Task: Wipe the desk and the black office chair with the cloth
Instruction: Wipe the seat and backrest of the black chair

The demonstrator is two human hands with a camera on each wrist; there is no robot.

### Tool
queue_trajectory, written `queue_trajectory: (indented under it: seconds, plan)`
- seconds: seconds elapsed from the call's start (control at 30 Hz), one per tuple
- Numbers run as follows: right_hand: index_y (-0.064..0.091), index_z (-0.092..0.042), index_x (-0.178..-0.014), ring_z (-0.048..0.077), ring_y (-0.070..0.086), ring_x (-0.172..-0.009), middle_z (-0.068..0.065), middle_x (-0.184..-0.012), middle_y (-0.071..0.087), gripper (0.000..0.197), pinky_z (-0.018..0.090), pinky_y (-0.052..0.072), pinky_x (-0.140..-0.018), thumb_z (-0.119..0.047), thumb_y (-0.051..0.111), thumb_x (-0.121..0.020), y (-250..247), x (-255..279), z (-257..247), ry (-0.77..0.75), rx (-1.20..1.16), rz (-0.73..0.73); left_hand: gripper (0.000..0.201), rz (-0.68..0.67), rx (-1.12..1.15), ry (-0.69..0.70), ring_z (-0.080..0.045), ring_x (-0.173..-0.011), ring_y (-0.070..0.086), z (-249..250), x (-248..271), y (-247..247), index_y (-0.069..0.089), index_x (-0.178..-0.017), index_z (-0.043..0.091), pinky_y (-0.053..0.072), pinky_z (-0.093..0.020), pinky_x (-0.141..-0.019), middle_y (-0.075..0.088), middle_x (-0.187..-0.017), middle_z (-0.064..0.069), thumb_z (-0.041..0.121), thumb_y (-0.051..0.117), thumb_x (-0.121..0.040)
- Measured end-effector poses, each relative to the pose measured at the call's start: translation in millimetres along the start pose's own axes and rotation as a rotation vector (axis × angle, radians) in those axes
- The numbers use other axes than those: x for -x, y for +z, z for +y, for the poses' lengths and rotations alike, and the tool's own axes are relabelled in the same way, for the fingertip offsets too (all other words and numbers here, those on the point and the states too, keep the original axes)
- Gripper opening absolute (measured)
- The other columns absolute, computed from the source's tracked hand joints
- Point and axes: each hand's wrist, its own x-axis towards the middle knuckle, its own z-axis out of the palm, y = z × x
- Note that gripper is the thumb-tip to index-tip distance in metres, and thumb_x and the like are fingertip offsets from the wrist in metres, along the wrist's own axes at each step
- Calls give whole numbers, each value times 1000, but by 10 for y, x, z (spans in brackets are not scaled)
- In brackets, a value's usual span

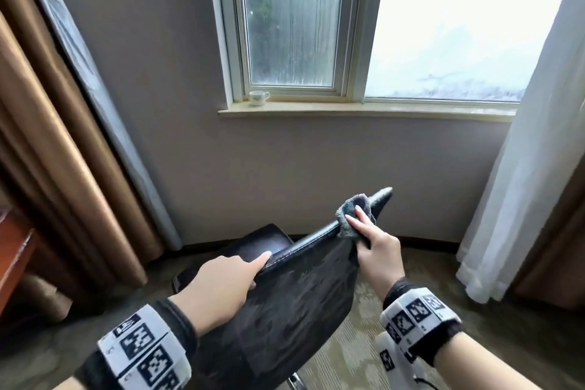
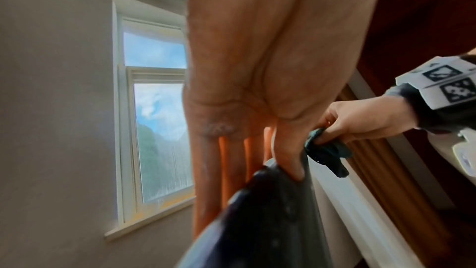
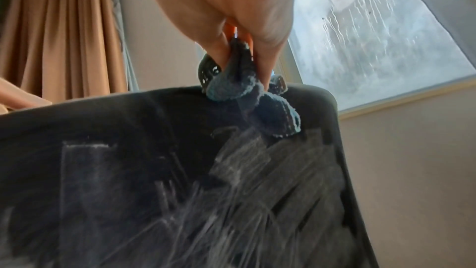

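Far left: edge of a wooden desk (image 1: 12,250), near the brown curtain (image 1: 47,142); a grey lining (image 1: 104,98) hangs along the curtain's right edge; carpet (image 1: 348,355) underfoot.

Left hand (image 1: 221,286): grips the top edge of the chair (image 1: 285,304) backrest near its left end; thumb on the near face, fingers over the far side; the left wrist view shows the fingers (image 2: 224,170) straight down behind the backrest and the thumb pressed into the padding; marker band (image 1: 142,355) on that wrist.

Chair: black, back turned toward the person, seat on the far side; the backrest's near face shows pale streaks, plainest in the right wrist view (image 3: 231,191).

Centre, far: cup (image 1: 258,97) on the windowsill (image 1: 364,112), left end, below the window (image 1: 291,19); glass streaked.

Right hand (image 1: 376,250): holds the cloth (image 1: 354,209) bunched against the backrest's top edge near its right corner; two fingers lie flat on the near side of the cloth; in the right wrist view fingers and thumb pinch the cloth (image 3: 247,89), and its loose end hangs onto the near face; cloth grey-blue, draped over the edge; well apart from the left hand along the same edge.

Far right: white sheer curtain (image 1: 522,152) down to the carpet; dark wood (image 1: 557,247) behind it.
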Motion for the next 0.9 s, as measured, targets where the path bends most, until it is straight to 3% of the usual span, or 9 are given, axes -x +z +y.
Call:
queue_trajectory:
  seconds: [0.13, 0.27, 0.4, 0.5, 0.6, 0.67, 0.77, 0.83, 0.9]
  plan:
    - [63, -10, -121, 5, 42, -125, 1, -137, 50, 50, -10, 17, -95, 16, 52, -80, -26, -81, 258, 53, -94, 24, 55, 37, -42, -86, -27, -109, 57, 383, -157, -68, 6, -151, 35, 41, -33, -78, 60, -120, -6, 31, 32, -103]
    - [59, -13, -125, 3, 45, -123, 1, -138, 49, 47, -7, 19, -95, 10, 51, -85, -40, -194, 492, 127, -184, -90, 55, 78, -43, -185, -24, -108, 58, 776, -365, -139, 4, -150, 38, 32, -28, -68, 61, -119, -2, 32, 32, -103]
    - [51, -14, -133, 11, 42, -132, 3, -143, 44, 46, -6, 18, -95, 2, 50, -90, 86, -280, 604, 130, -293, -124, 52, 158, -5, -202, -26, -107, 59, 998, -543, -113, 3, -149, 41, 41, -31, -78, 63, -120, -1, 42, 26, -102]
    - [46, -15, -136, 5, 35, -134, -2, -146, 39, 46, -4, 18, -98, 1, 48, -93, 189, -264, 767, 80, -413, -137, 53, 288, 139, -220, -23, -114, 57, 1117, -577, 19, 3, -148, 44, 40, -26, -87, 50, -139, 14, 38, 30, -103]
    - [41, -24, -136, -7, 28, -134, -6, -148, 34, 50, -1, 19, -103, 0, 49, -94, 319, -210, 994, -96, -514, -119, 56, 393, 363, -144, -6, -131, 42, 1106, -555, 197, 7, -144, 49, 32, -13, -104, 16, -144, 37, 30, 38, -101]
    - [38, -32, -134, -13, 25, -133, -7, -149, 32, 51, 9, 24, -109, -3, 50, -94, 441, -182, 1152, -268, -564, -68, 55, 456, 440, -89, 12, -131, 31, 1112, -540, 309, 9, -135, 56, 20, -1, -104, 16, -139, 41, 27, 40, -100]
    - [37, -26, -139, 0, 25, -139, -3, -151, 30, 48, 17, 25, -113, -16, 48, -93, 685, -144, 1376, -505, -542, 45, 53, 617, 436, -83, 34, -107, 36, 1152, -546, 480, 18, -127, 62, 24, 5, -95, 30, -130, 42, 24, 40, -98]
    - [37, -19, -141, 15, 23, -143, 3, -153, 29, 47, 22, 22, -115, -19, 44, -94, 850, -84, 1479, -675, -507, 104, 51, 728, 360, -90, 31, -104, 41, 1169, -569, 543, 23, -125, 61, 28, 2, -91, 39, -125, 39, 21, 41, -98]
    - [40, -14, -140, 26, 22, -143, 8, -153, 28, 46, 26, 21, -117, -14, 43, -94, 1025, 8, 1557, -847, -446, 149, 48, 803, 288, -106, 15, -116, 46, 1160, -608, 585, 29, -126, 59, 32, -9, -98, 49, -128, 26, 21, 41, -98]
